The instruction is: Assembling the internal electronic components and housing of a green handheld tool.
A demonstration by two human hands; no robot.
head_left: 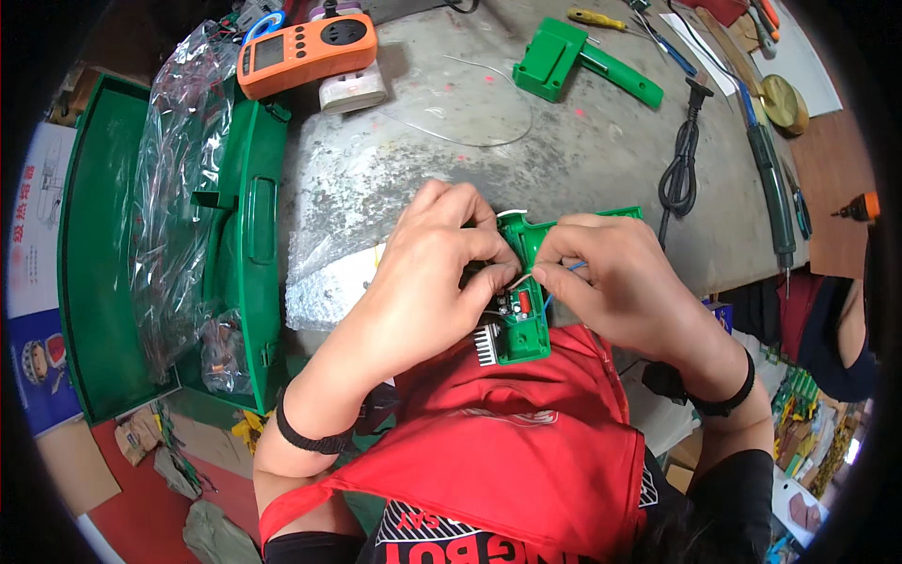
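A green plastic tool housing half [524, 346] lies open at the table's near edge, against the red apron. In it sit a small circuit board with a red component [524, 302] and a white finned heat sink [485, 345]. My left hand [446, 249] is closed over the housing's left side, thumb and forefinger pinching a thin pale wire [522, 279]. From the right, my right hand [606, 273] pinches the same wire close to its fingertips. A blue wire [577, 266] shows by its thumb. The other fingers of both hands hide part of the housing's inside.
An open green metal case [264, 310] with clear plastic bags stands at the left. Farther back are an orange socket meter [310, 56], another green housing [554, 61] and a loose thin wire. To the right lie a coiled black cord [678, 179] and a soldering iron [772, 193].
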